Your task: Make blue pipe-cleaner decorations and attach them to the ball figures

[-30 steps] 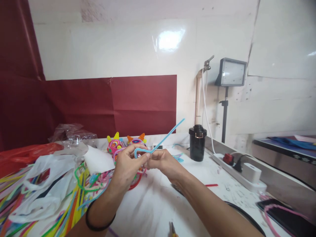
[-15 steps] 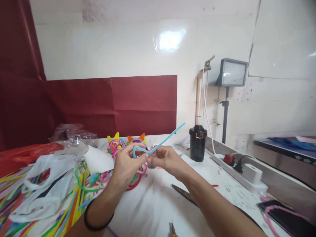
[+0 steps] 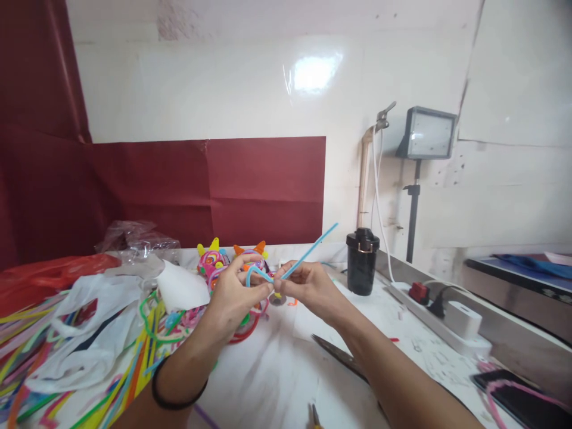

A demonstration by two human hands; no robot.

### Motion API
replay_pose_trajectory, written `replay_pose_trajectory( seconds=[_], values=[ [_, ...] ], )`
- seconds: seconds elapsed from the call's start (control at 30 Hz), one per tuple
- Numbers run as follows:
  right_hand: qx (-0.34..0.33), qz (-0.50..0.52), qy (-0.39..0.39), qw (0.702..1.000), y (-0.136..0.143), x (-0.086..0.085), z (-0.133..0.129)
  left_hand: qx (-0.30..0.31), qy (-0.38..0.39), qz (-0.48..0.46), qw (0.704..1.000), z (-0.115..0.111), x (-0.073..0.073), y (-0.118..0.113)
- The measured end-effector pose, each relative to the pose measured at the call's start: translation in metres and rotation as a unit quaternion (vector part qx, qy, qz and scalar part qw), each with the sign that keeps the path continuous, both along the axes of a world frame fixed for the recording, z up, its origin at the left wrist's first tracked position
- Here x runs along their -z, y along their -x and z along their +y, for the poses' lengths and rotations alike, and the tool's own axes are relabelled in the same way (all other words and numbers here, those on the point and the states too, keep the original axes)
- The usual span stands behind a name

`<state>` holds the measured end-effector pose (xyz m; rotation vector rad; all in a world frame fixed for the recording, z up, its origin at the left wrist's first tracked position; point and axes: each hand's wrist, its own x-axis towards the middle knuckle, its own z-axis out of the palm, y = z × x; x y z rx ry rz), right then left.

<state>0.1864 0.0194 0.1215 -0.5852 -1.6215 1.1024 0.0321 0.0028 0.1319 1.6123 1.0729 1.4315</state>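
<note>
Blue stem [image 3: 316, 246] is in the air at frame centre, between both hands. Left hand [image 3: 233, 292]: half-curled, thumb and fingertips closed in a light pinch on it; exact contact partly hidden. Right hand [image 3: 308, 286]: thumb and index pinched tight on it at the kink, other fingers loosely bent. Rounded arch sits over the left thumb, straight free end runs up-right.

Handling, my read: very light, fuzzy over thin wire. Soft skin, low slip, bends easily and should keep its shape. Not fragile, but reworking 1 spot would tire the wire, and a hard squeeze may flatten the arch. Best hold: fingertip pinch either side of the kink, 1 hand steadying, 1 bending. Cut tip may poke.

Around: 2 figures, yellow-horned [image 3: 212, 259] and orange-horned [image 3: 250, 249], just behind the left hand, so a swing that way could snag. Scissors [image 3: 336, 353] lie on the tabletop [image 3: 268, 381], partly under the right forearm; mind the blade when lowering that arm. Small tool [image 3: 316, 414] at bottom centre, cut off by the frame. Loose stems [image 3: 129, 381] and white bag [image 3: 92, 322] crowd lower left. Bottle [image 3: 363, 265], power strip [image 3: 440, 316] and phone [image 3: 522, 390] sit right, clear of the hands.
</note>
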Motion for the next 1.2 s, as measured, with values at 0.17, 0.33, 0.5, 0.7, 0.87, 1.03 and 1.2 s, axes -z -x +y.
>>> replay_pose_trajectory(
  seconds=[0.17,0.33,0.5,0.7,0.87,1.03,1.2],
  values=[
    [-0.011,-0.035,-0.023,0.999,-0.001,0.0,-0.001,0.012,0.014,-0.017,1.0,0.0,0.001,0.0],
    [-0.005,-0.076,-0.025,0.997,-0.001,0.002,0.001,0.015,0.021,-0.025,0.999,0.002,0.001,0.001],
    [-0.008,-0.089,-0.023,0.996,0.0,0.005,0.003,0.018,0.033,-0.02,0.999,0.002,0.001,0.002],
    [0.004,-0.109,-0.029,0.994,0.002,0.007,0.003,0.03,0.039,-0.014,0.999,0.004,0.002,0.004],
    [0.003,-0.107,-0.033,0.994,0.003,0.008,0.005,0.037,0.026,0.022,0.999,0.009,0.005,0.008],
    [0.012,-0.09,-0.007,0.996,0.004,0.005,0.004,0.042,0.025,0.017,0.999,0.011,0.006,0.008],
    [0.036,-0.092,0.003,0.995,0.003,0.003,0.001,0.049,0.024,0.014,0.998,0.011,0.006,0.008]
  ],
)
